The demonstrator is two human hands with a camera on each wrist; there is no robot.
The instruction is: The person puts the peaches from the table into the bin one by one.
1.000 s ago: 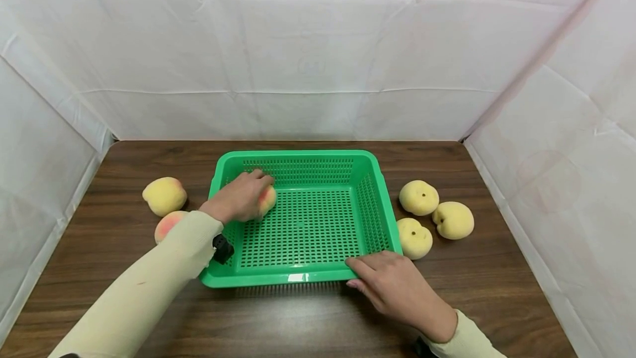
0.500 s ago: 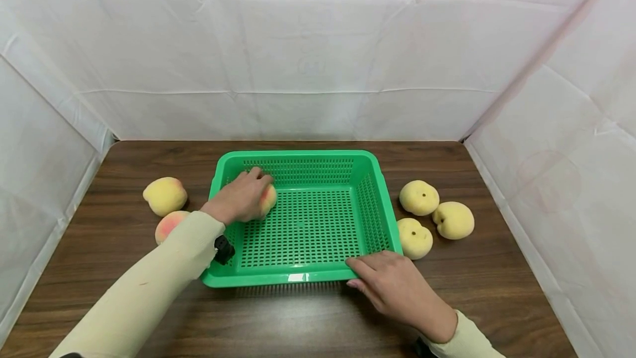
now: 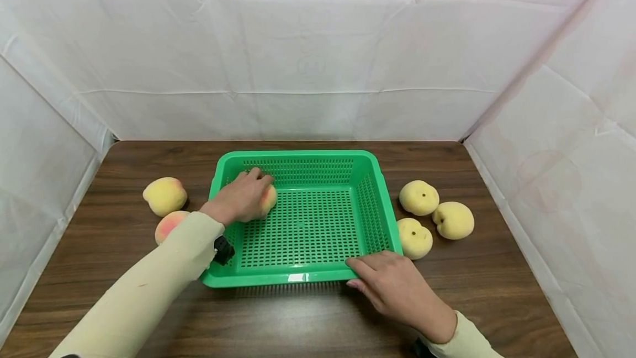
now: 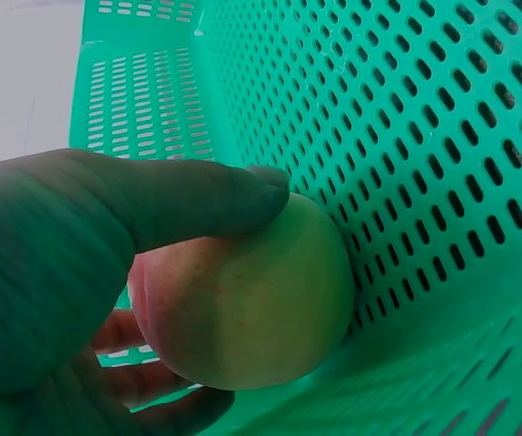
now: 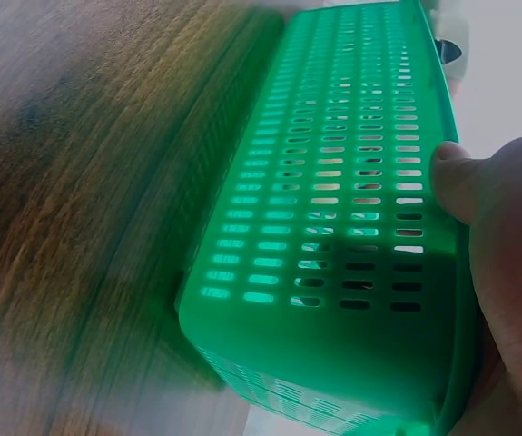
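Observation:
Inside the green plastic basket (image 3: 298, 278), near its left wall, my left hand (image 3: 242, 196) grips a peach (image 3: 268, 200). In the left wrist view the thumb lies over the top of that peach (image 4: 251, 309) and fingers curl beneath it; the fruit sits against the perforated basket floor. At the basket's front right corner, my right hand (image 3: 387, 280) holds the rim. The right wrist view has its thumb (image 5: 456, 173) pressed to the outside of the rim, while the fingers inside are mostly hidden.
Left of the basket lie a yellow peach (image 3: 165, 196) and a pinkish peach (image 3: 170, 225), partly covered by the left sleeve. Right of it are three flat yellowish peaches, including one peach (image 3: 414, 238) close against the wall. White sheeting (image 3: 308, 59) encloses the wooden table (image 3: 308, 325).

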